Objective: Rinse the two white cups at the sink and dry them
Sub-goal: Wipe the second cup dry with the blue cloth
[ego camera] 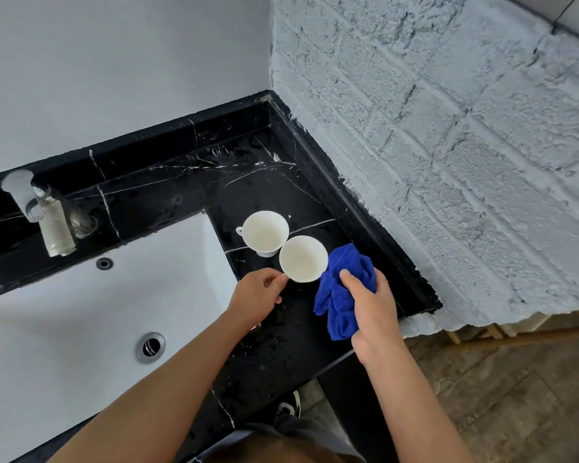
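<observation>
Two cups on the counter (264, 182), right of the sink (81, 312): far cup (264, 231) standing free, near cup (303, 259) pinched at its rim by left hand (258, 295); cloth (343, 292) bunched in right hand (375, 305), touching its right side.

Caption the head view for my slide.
Left hand holds the near white cup by the far cup; right hand grips a blue cloth beside the sink.

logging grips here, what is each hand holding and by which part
Left hand pinches the nearer round white ceramic cup at its near-left rim. Right hand grips the bunched blue microfibre cloth round its middle.
</observation>
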